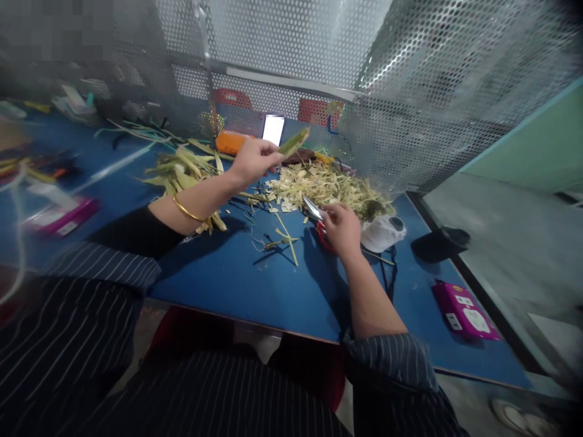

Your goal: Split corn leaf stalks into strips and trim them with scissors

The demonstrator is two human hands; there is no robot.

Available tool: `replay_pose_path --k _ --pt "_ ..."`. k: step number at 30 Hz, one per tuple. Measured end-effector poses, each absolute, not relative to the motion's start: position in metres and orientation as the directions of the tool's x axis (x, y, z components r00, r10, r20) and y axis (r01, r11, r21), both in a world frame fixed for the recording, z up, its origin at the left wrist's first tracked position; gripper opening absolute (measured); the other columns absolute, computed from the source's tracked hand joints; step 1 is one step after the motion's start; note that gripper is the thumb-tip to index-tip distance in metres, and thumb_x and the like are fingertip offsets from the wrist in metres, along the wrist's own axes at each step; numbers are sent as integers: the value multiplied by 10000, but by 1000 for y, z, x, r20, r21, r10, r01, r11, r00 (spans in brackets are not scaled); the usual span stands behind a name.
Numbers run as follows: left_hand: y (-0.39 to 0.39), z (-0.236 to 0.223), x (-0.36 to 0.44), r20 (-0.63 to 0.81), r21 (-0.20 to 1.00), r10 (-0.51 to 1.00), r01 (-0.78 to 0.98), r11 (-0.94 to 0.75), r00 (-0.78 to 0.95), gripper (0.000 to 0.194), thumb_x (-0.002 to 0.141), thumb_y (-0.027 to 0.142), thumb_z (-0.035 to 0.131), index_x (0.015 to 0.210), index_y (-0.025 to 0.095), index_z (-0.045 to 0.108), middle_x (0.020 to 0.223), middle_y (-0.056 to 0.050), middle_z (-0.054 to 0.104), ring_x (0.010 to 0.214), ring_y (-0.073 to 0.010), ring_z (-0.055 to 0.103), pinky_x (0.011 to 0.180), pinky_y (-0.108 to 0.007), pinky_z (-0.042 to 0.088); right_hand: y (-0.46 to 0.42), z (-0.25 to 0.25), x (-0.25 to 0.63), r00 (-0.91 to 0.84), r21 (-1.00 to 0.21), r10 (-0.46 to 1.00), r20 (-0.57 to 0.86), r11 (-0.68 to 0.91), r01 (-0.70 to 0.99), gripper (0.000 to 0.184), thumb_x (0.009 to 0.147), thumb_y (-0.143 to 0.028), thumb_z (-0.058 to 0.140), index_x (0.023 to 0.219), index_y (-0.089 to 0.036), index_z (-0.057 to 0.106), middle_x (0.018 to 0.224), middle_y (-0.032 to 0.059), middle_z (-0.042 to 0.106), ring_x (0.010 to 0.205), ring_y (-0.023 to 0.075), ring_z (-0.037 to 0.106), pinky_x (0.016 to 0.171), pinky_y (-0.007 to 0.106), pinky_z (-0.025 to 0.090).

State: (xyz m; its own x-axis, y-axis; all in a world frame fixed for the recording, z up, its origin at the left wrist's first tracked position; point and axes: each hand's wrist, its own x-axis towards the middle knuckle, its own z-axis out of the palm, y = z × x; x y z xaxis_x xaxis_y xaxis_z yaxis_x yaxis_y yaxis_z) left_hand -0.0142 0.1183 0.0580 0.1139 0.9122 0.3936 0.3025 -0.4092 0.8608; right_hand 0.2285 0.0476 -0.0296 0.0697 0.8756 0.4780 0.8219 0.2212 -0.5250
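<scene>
My left hand (259, 159) is closed on a pale green corn husk (294, 142), whose tip points up and to the right. In my right hand (339, 227) is a pair of scissors (313, 208) with red handles; the blades point up and left towards a heap of cut husk pieces (328, 185). The scissors and the husk are apart. Under my left forearm lies a pile of uncut husks (182, 173). A few thin stalks (286, 238) rest on the blue table between my hands.
A lit phone (273, 128) stands behind the heap, beside an orange object (230, 142). To the right are a white roll (382, 233), a black cup (439, 243) and a magenta pack (464, 311). A perforated metal screen (282, 42) rises along the back of the blue table (273, 297).
</scene>
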Motion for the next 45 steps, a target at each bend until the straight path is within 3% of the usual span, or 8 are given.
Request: replay_pose_path --k 3,8,14,19,26,33,38,45 --pt "100 52 0 94 993 967 41 -107 237 34 731 94 692 762 100 682 631 -30 628 558 -111 587 591 -270 476 46 -26 223 99 -685 863 495 317 656 261 815 -360 589 907 -171 743 880 86 691 729 198 614 738 359 483" --pt "82 39 13 16 999 935 -33 -4 354 84 670 37 709 731 95 705 599 -16 637 514 -81 563 549 -226 448 39 -17 207 175 -941 934 313 280 189 266 745 -402 674 898 -188 716 789 33 708 664 167 640 646 314 501" --pt "66 29 33 3 994 925 101 -44 381 86 655 76 751 675 109 674 579 -5 641 494 -77 550 512 -210 427 34 -12 201 204 -963 948 242 261 -71 218 697 -380 734 761 -196 638 685 -10 662 604 117 613 571 249 474" --pt "60 28 40 68 959 911 225 -172 406 273 828 198 637 568 120 604 481 5 565 393 -42 428 411 -185 286 36 -14 204 156 -944 949 274 297 -144 189 720 -319 716 674 -205 573 583 -26 625 540 103 574 545 235 453" --pt "59 38 41 94 910 912 336 -241 400 232 876 192 563 648 147 550 531 15 569 430 -81 558 441 -180 377 32 -7 202 100 -929 967 234 253 -272 142 685 -258 702 708 -204 573 612 -45 603 534 93 579 525 221 454" --pt "64 36 36 231 763 857 460 -454 461 244 868 251 525 642 163 544 485 36 530 441 -89 506 492 -211 350 33 -10 202 138 -946 957 255 277 -170 172 697 -275 690 710 -213 530 600 -45 576 534 107 578 532 242 460" --pt "67 36 26 358 540 761 545 -641 541 266 851 252 531 605 160 569 537 18 558 561 -113 504 586 -244 314 33 -12 205 178 -912 895 410 402 79 310 668 -234 719 959 -247 614 811 -26 653 617 122 615 597 279 498" --pt "67 49 7 275 410 663 539 -736 696 195 802 273 636 621 202 649 563 -2 530 583 -142 461 574 -271 222 25 -11 202 154 -908 908 389 350 229 104 747 -309 695 757 -205 689 481 -36 595 440 136 541 511 287 439"
